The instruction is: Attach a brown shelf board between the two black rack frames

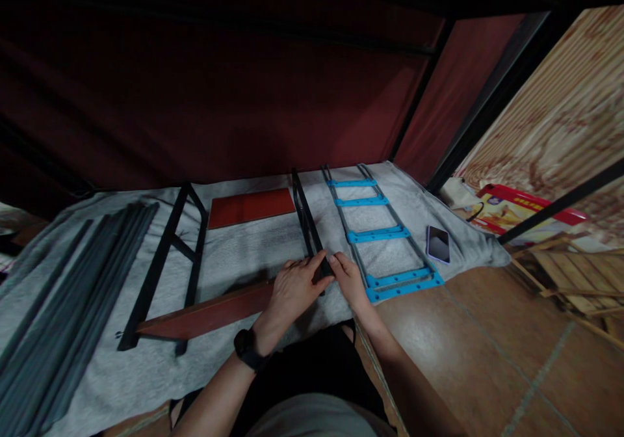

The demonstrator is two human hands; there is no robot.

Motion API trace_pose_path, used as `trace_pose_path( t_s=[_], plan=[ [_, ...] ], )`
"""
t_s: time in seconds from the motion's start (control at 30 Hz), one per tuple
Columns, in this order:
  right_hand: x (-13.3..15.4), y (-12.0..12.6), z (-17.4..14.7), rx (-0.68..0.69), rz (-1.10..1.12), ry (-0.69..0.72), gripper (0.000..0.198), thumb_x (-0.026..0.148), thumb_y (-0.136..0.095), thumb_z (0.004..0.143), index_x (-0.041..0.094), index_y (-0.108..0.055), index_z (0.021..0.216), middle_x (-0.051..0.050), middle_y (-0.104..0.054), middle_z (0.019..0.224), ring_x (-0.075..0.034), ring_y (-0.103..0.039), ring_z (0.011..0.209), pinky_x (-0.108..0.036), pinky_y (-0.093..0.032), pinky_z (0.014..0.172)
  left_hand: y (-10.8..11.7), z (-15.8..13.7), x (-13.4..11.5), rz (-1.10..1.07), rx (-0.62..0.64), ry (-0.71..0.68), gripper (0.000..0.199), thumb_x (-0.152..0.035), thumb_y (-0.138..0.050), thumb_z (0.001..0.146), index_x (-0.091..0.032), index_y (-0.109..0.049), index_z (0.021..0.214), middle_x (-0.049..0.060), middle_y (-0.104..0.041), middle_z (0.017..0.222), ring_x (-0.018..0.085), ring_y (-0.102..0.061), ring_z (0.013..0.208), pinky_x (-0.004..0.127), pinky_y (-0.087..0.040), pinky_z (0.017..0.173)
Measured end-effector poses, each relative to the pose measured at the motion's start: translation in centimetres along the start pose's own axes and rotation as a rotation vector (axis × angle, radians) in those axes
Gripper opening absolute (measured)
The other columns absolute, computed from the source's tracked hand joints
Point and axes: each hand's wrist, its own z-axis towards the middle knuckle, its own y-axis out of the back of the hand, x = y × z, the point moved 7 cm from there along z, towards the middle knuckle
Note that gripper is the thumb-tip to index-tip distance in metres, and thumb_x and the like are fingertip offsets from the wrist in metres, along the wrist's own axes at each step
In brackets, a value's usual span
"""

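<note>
My left hand (295,286), with a black watch on its wrist, lies over the end of the reddish-brown board (209,311) and closes on the near end of a black metal side frame (306,219). At that same end, my right hand (347,276) has its fingers bent against the frame; anything small between them is hidden. The board stands on edge, reaching left to a second black side frame (192,255). Farther back, an orange-red panel (251,207) lies flat between the two frames.
Several dark grey bars (82,294) lie at left on the grey cloth (234,251). A ladder-like rack with blue crosspieces (377,234) and a phone (438,244) lie at right. Behind is a dark red panel (253,112); wooden slats (580,281) stand beyond the tiled floor (487,333).
</note>
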Motion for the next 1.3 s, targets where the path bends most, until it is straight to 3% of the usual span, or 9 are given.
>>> trace_pose_path(
  t_s=[0.1, 0.2, 0.3, 0.57, 0.77, 1.0, 1.23, 1.3],
  plan=[
    [-0.25, -0.07, 0.14, 0.017, -0.018, -0.020, 0.038, 0.053, -0.044, 0.097, 0.024, -0.051, 0.073, 0.002, -0.050, 0.066, -0.015, -0.049, 0.062, -0.028, -0.042, 0.060, 0.00, -0.04, -0.01, -0.004, -0.002, -0.002, 0.057, -0.046, -0.057, 0.094, -0.026, -0.047, 0.146, 0.007, -0.071, 0.125, 0.026, -0.067, 0.110, 0.038, -0.047, 0.096],
    [-0.08, 0.22, -0.04, 0.005, 0.006, -0.023, 0.039, 0.053, -0.037, 0.099, 0.024, -0.056, 0.083, 0.000, -0.056, 0.072, -0.017, -0.054, 0.067, -0.030, -0.045, 0.063, 0.00, -0.09, 0.06, -0.009, -0.008, 0.006, 0.056, -0.046, -0.057, 0.094, -0.026, -0.048, 0.145, 0.006, -0.070, 0.126, 0.025, -0.067, 0.110, 0.038, -0.046, 0.096],
    [0.46, 0.41, -0.24, 0.005, 0.043, 0.012, 0.030, 0.052, -0.044, 0.097, 0.025, -0.057, 0.093, -0.001, -0.059, 0.080, -0.018, -0.057, 0.075, -0.029, -0.047, 0.067, -0.03, -0.10, 0.08, -0.011, -0.006, 0.007, 0.055, -0.046, -0.056, 0.095, -0.026, -0.047, 0.146, 0.006, -0.070, 0.125, 0.026, -0.067, 0.110, 0.038, -0.046, 0.095],
    [0.08, 0.01, -0.03, 0.041, 0.018, -0.029, 0.034, 0.050, -0.048, 0.096, 0.024, -0.048, 0.073, 0.004, -0.044, 0.066, -0.014, -0.044, 0.064, -0.028, -0.037, 0.061, 0.09, -0.08, -0.08, -0.002, 0.000, -0.010, 0.057, -0.047, -0.058, 0.094, -0.024, -0.048, 0.145, 0.009, -0.071, 0.121, 0.026, -0.068, 0.109, 0.040, -0.047, 0.095],
    [0.24, 0.22, -0.34, 0.036, 0.111, -0.006, 0.027, 0.051, -0.049, 0.096, 0.025, -0.057, 0.091, 0.000, -0.057, 0.081, -0.018, -0.054, 0.080, -0.029, -0.044, 0.071, -0.01, -0.20, -0.05, -0.021, -0.010, -0.012, 0.055, -0.047, -0.056, 0.095, -0.026, -0.048, 0.145, 0.007, -0.071, 0.122, 0.025, -0.068, 0.109, 0.040, -0.046, 0.096],
    [-0.11, -0.23, -0.13, 0.055, 0.066, -0.039, 0.038, 0.053, -0.048, 0.096, 0.025, -0.045, 0.071, 0.003, -0.042, 0.067, -0.015, -0.043, 0.065, -0.028, -0.037, 0.060, 0.01, -0.16, 0.07, -0.029, -0.004, -0.012, 0.057, -0.046, -0.058, 0.094, -0.024, -0.048, 0.145, 0.008, -0.070, 0.126, 0.025, -0.067, 0.111, 0.040, -0.046, 0.097],
    [0.28, 0.30, -0.49, 0.046, 0.105, 0.007, 0.027, 0.051, -0.048, 0.096, 0.026, -0.058, 0.099, -0.001, -0.060, 0.086, -0.019, -0.056, 0.083, -0.030, -0.045, 0.072, -0.08, -0.14, 0.09, -0.026, -0.009, -0.010, 0.058, -0.048, -0.058, 0.094, -0.026, -0.047, 0.146, 0.008, -0.071, 0.124, 0.026, -0.067, 0.111, 0.041, -0.047, 0.096],
    [0.60, 0.09, -0.32, 0.063, 0.084, 0.045, 0.025, 0.049, -0.050, 0.095, 0.026, -0.059, 0.095, -0.001, -0.059, 0.086, -0.018, -0.056, 0.084, -0.030, -0.045, 0.075, -0.14, -0.12, 0.11, -0.025, -0.005, -0.006, 0.057, -0.048, -0.058, 0.094, -0.025, -0.048, 0.146, 0.009, -0.071, 0.123, 0.026, -0.067, 0.111, 0.041, -0.047, 0.097]
  ],
)
